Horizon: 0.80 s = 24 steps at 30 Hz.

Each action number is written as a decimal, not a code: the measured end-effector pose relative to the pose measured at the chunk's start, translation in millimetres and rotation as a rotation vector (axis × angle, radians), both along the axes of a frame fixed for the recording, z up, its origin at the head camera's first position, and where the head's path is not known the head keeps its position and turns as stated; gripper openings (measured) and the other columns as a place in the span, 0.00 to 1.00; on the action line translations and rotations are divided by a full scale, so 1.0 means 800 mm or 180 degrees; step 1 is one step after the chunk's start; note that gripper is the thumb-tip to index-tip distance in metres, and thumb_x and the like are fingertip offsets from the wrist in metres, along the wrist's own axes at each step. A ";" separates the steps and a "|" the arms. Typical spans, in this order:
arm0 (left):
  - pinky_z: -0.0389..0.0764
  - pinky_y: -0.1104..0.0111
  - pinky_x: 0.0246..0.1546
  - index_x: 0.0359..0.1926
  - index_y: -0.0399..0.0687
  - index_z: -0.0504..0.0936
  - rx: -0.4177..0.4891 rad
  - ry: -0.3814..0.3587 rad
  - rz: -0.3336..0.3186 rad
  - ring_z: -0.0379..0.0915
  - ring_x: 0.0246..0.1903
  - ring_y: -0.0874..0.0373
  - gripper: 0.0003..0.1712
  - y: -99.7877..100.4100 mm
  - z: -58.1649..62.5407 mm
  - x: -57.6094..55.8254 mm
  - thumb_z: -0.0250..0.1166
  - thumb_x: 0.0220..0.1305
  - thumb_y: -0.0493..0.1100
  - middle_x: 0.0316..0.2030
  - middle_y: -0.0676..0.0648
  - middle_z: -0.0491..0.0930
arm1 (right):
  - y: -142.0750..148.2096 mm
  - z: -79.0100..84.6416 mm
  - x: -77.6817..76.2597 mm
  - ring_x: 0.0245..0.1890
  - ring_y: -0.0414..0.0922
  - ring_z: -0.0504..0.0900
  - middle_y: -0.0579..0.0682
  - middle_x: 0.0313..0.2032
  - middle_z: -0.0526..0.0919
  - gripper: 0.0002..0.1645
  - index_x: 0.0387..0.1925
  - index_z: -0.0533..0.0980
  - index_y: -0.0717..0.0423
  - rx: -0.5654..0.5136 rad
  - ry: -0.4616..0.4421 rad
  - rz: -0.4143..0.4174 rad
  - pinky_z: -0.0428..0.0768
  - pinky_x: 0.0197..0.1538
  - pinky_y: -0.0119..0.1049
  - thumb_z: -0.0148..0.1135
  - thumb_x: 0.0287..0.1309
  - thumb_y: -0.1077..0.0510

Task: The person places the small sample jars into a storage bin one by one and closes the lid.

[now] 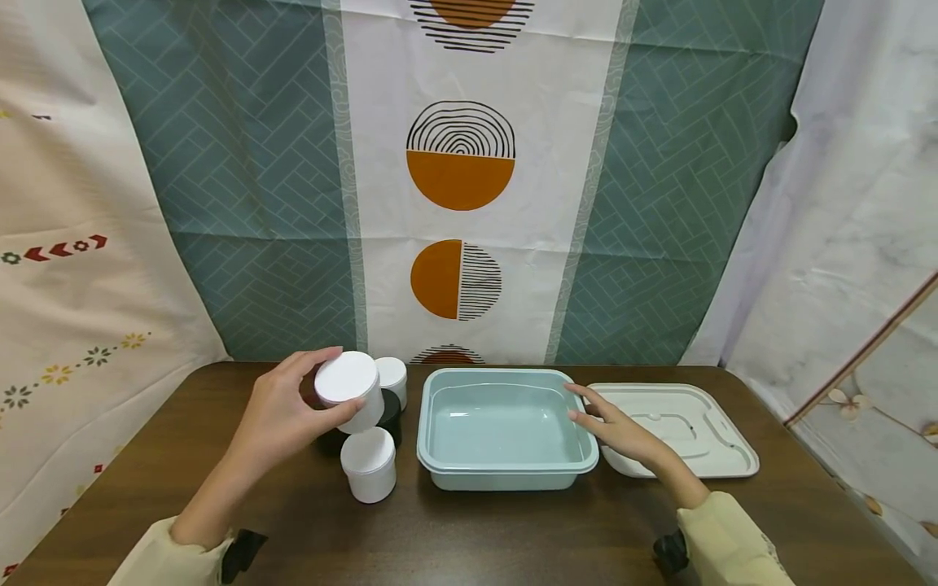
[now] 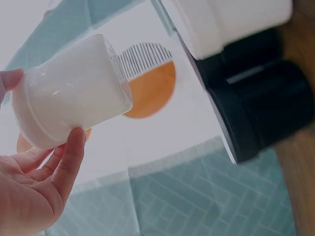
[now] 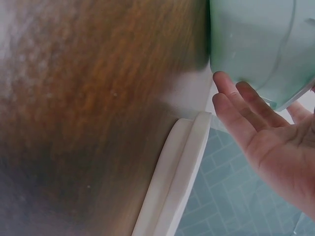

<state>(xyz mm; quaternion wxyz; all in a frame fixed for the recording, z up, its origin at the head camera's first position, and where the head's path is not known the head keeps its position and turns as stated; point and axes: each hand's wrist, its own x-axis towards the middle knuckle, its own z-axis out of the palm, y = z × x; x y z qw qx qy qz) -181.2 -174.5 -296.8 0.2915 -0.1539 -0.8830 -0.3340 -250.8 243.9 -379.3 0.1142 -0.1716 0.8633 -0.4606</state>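
In the head view my left hand (image 1: 293,407) grips a white jar (image 1: 348,381) with a round lid, thumb on one side and fingers on the other. The left wrist view shows this jar (image 2: 74,93) raised and tipped on its side in that view. Close by, a second white jar (image 1: 370,468) stands in front, a third white one (image 1: 392,374) behind, and black jars (image 1: 392,413) are partly hidden between them. My right hand (image 1: 623,431) rests at the right rim of a pale blue-green plastic tub (image 1: 506,480), its fingers extended and loosely spread.
A white tub lid (image 1: 689,423) lies flat on the brown wooden table (image 1: 484,537), right of the tub and partly behind my right hand. Patterned cloth (image 1: 469,285) hangs along the table's back edge, and pale cloth flanks both sides.
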 end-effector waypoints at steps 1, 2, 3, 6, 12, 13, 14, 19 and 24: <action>0.74 0.67 0.30 0.49 0.38 0.77 0.0019 -0.0012 -0.0046 0.74 0.36 0.51 0.33 0.005 0.000 -0.002 0.76 0.38 0.44 0.41 0.41 0.79 | 0.000 0.000 0.000 0.51 0.56 0.71 0.68 0.56 0.64 0.36 0.68 0.49 0.55 0.0004 0.0001 -0.0003 0.76 0.46 0.47 0.48 0.65 0.50; 0.74 0.67 0.29 0.49 0.38 0.78 0.0039 -0.0034 -0.0091 0.74 0.36 0.52 0.33 0.009 0.000 -0.003 0.75 0.39 0.44 0.42 0.41 0.79 | 0.000 0.000 0.000 0.51 0.56 0.71 0.68 0.55 0.64 0.36 0.68 0.49 0.55 0.0006 0.0003 -0.0001 0.76 0.46 0.47 0.48 0.65 0.50; 0.76 0.67 0.30 0.49 0.38 0.77 0.0069 -0.0060 -0.0146 0.74 0.35 0.52 0.33 0.014 0.000 -0.005 0.75 0.39 0.43 0.42 0.41 0.79 | 0.000 0.000 0.000 0.51 0.56 0.72 0.68 0.55 0.65 0.36 0.68 0.49 0.55 0.0013 0.0006 -0.0001 0.76 0.46 0.47 0.48 0.65 0.50; 0.78 0.65 0.31 0.50 0.37 0.77 0.0110 -0.0116 -0.0297 0.76 0.36 0.52 0.33 0.027 -0.001 -0.010 0.75 0.39 0.43 0.43 0.41 0.79 | 0.001 0.000 0.000 0.50 0.55 0.72 0.67 0.53 0.66 0.36 0.68 0.49 0.56 0.0030 0.0006 0.0004 0.76 0.46 0.47 0.48 0.65 0.50; 0.78 0.64 0.33 0.50 0.37 0.77 0.0072 -0.0127 -0.0475 0.75 0.39 0.53 0.34 0.051 -0.008 -0.017 0.75 0.39 0.44 0.45 0.43 0.79 | 0.000 0.002 0.000 0.50 0.54 0.72 0.66 0.53 0.67 0.36 0.68 0.49 0.54 0.0048 -0.0011 0.0020 0.76 0.46 0.46 0.48 0.65 0.49; 0.78 0.66 0.33 0.51 0.37 0.76 0.0078 -0.0150 -0.0513 0.75 0.39 0.54 0.34 0.055 -0.009 -0.018 0.75 0.39 0.44 0.45 0.43 0.79 | 0.000 0.002 -0.001 0.50 0.53 0.72 0.66 0.53 0.67 0.36 0.68 0.49 0.54 0.0050 -0.0010 0.0017 0.76 0.46 0.46 0.48 0.65 0.49; 0.78 0.67 0.32 0.51 0.36 0.76 0.0095 -0.0186 -0.0563 0.75 0.39 0.54 0.35 0.060 -0.011 -0.019 0.75 0.39 0.44 0.46 0.43 0.79 | 0.000 0.002 -0.001 0.49 0.54 0.72 0.66 0.53 0.67 0.36 0.68 0.49 0.54 0.0053 -0.0001 0.0029 0.76 0.46 0.46 0.48 0.65 0.49; 0.77 0.72 0.28 0.53 0.36 0.75 0.0170 -0.0308 -0.0802 0.74 0.34 0.57 0.36 0.087 -0.017 -0.024 0.75 0.40 0.43 0.45 0.43 0.79 | 0.002 0.001 -0.001 0.47 0.52 0.74 0.64 0.49 0.69 0.35 0.68 0.49 0.55 0.0029 -0.0004 0.0029 0.76 0.45 0.45 0.48 0.65 0.50; 0.78 0.70 0.30 0.53 0.37 0.75 0.0271 -0.0369 -0.0910 0.74 0.38 0.57 0.37 0.116 -0.023 -0.030 0.76 0.39 0.44 0.48 0.44 0.78 | 0.002 0.000 -0.001 0.46 0.51 0.74 0.63 0.47 0.70 0.35 0.68 0.49 0.55 0.0020 0.0016 0.0050 0.76 0.45 0.45 0.48 0.65 0.51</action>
